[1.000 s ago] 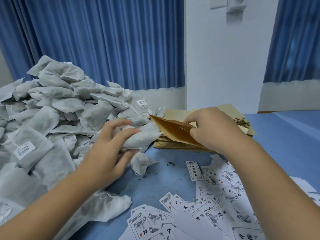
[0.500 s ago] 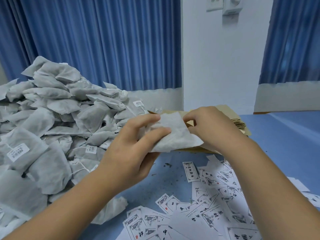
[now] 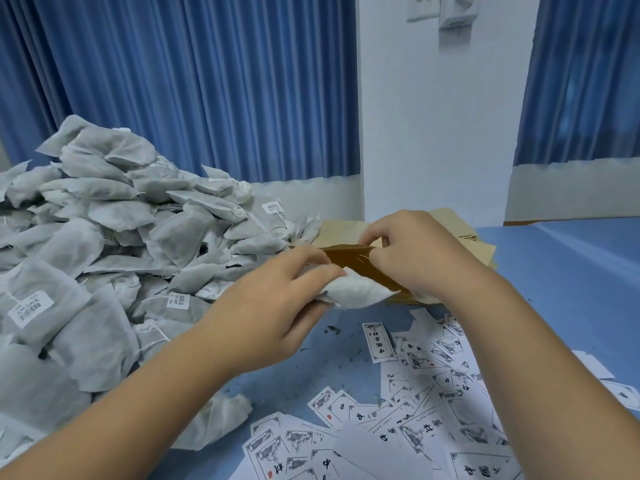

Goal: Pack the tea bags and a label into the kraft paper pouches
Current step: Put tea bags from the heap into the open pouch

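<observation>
so since half a second ago the left hand has dropped, and the pouch's brown inside shows again; heap of grey-white mesh tea bags fills the left of the blue counter, stack of flat kraft pouches behind, printed white paper labels front-right; right hand pinches the open brown kraft paper pouch, mouth facing left; left fingers grasp a white pillow-shaped mesh tea bag, long axis pointing right at that mouth; can't tell if its tip's inside yet

Blue table, heaped tea bags left, kraft pouch stack behind, scattered labels front.
</observation>
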{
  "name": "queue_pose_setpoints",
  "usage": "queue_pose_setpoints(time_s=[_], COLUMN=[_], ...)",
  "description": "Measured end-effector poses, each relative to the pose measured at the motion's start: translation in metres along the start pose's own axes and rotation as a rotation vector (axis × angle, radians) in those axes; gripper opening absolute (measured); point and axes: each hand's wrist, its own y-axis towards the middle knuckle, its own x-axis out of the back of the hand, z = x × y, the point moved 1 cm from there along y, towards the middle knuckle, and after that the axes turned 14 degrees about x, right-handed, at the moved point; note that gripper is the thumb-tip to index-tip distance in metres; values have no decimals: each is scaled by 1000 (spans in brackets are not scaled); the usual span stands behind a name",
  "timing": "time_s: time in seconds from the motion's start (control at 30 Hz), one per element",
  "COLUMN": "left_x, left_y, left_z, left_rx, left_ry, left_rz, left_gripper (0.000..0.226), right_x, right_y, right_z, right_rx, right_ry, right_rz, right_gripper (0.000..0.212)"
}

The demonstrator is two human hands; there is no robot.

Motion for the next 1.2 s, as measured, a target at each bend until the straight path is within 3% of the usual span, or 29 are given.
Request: queue_pose_setpoints(time_s=[0.2, 0.33, 0.5, 0.83, 0.97, 1.1, 1.2], left_x=[-1, 0, -2, 1, 3, 1, 2], left_y=[28, 34, 33, 34, 30, 29, 33], left_z=[-11, -17, -19, -11, -14, -18, -19], left_rx=[302, 384, 370, 418, 349, 172, 183], left_ry=[34, 27, 216, 88, 154, 204, 260], left_rz=[58, -28, -154, -274, -315, -167, -44], left_gripper=[26, 18, 25, 32, 21, 22, 23], right_x=[-5, -1, -2, 0, -3, -3, -2], right_y=[2, 2, 2, 1, 2, 2, 1], right_z=[2, -3, -1, -6, -6, -8, -10], right_rx=[-5, -46, -1, 11, 24, 38, 30], right_ry=[12, 92, 127, 138, 136, 130, 162], right_rz=[9, -44, -54, -40, -64, -54, -38], right_gripper=[35, 31, 30, 25, 19, 16, 24])
